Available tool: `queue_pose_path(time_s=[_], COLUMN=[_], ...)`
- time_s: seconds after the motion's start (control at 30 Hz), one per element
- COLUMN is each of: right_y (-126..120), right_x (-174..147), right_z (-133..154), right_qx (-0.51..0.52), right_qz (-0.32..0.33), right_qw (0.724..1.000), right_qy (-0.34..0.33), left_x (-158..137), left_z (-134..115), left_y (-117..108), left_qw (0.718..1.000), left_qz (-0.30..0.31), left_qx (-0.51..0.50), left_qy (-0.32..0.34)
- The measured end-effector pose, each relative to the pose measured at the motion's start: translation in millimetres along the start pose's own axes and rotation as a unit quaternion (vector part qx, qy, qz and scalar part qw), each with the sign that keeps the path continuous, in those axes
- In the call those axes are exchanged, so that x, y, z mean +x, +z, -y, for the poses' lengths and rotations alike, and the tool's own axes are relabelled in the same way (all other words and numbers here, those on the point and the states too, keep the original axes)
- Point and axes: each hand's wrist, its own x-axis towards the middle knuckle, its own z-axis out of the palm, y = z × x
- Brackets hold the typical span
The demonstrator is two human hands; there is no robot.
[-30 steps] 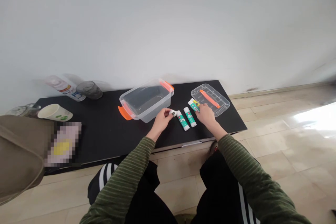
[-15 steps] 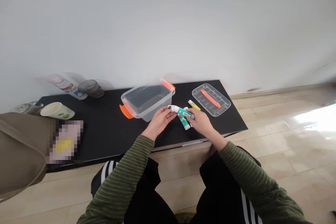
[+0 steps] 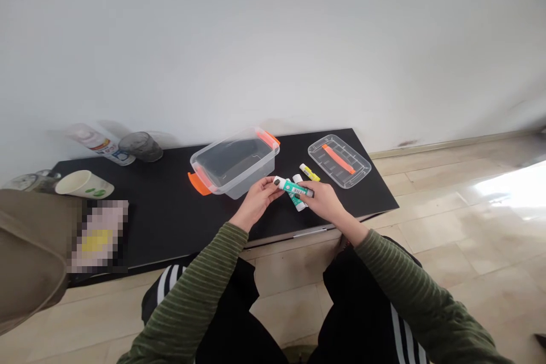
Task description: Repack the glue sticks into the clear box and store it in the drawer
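Note:
Between my two hands is a green and white glue stick, lying sideways above the black tabletop. My left hand pinches its white cap end with thumb and fingers. The other end of the tube is gripped in my right hand. Just beneath and behind it, another green and white glue stick lies on the table, partly covered, next to a white-ended stick that is mostly hidden. A small yellow tube with a white end rests beyond my right hand.
A clear plastic box with orange latches stands behind my left hand. Its clear lid with an orange handle lies at the right. Leftward are a paper cup, a dark glass, a spray can and a brown-clad person.
The white cap end, tilted against the tube before, now lines up with it. Both hands still hold the glue stick. The view has shifted slightly, moving the table's things left.

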Motion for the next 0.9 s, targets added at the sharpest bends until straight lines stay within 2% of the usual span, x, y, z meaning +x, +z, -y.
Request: queue_pose_path(time_s=[0.13,0.23,0.33,0.43,0.5,0.57,0.67,0.8,0.9], right_y=[-2.3,-4.4,-10.2,-16.8,-18.9,-18.4,-14.6,-8.8,-7.3], right_x=[-2.8,-1.3,3.9,10.8,15.0,18.4,21.4,22.7,24.1], right_z=[-3.6,-10.6,-14.7,-15.7,-16.7,-18.9,-22.9,-26.1,-27.3], right_qx=[0.037,0.108,0.101,-0.019,-0.111,-0.179,-0.232,-0.259,-0.264], right_qz=[0.029,0.096,0.14,0.08,0.039,0.022,0.037,0.066,0.08], right_qw=[0.998,0.988,0.983,0.992,0.984,0.969,0.954,0.943,0.941], right_qy=[0.036,0.056,0.063,0.094,0.132,0.166,0.189,0.197,0.197], left_x=[-3.4,-1.0,6.7,15.0,19.3,23.1,29.3,36.7,37.9], left_z=[3.6,7.1,6.6,1.7,-0.3,1.3,9.4,19.3,21.1], left_y=[1.6,3.8,5.5,5.3,3.8,1.5,-2.3,-4.6,-4.4], left_qw=[1.0,0.999,0.994,0.959,0.923,0.894,0.87,0.856,0.828], left_qz=[0.009,0.027,0.03,-0.04,-0.088,-0.107,-0.098,-0.072,-0.07], left_qx=[0.006,0.023,0.107,0.261,0.339,0.391,0.449,0.484,0.532], left_qy=[-0.014,-0.011,0.019,0.102,0.161,0.189,0.18,0.167,0.162])
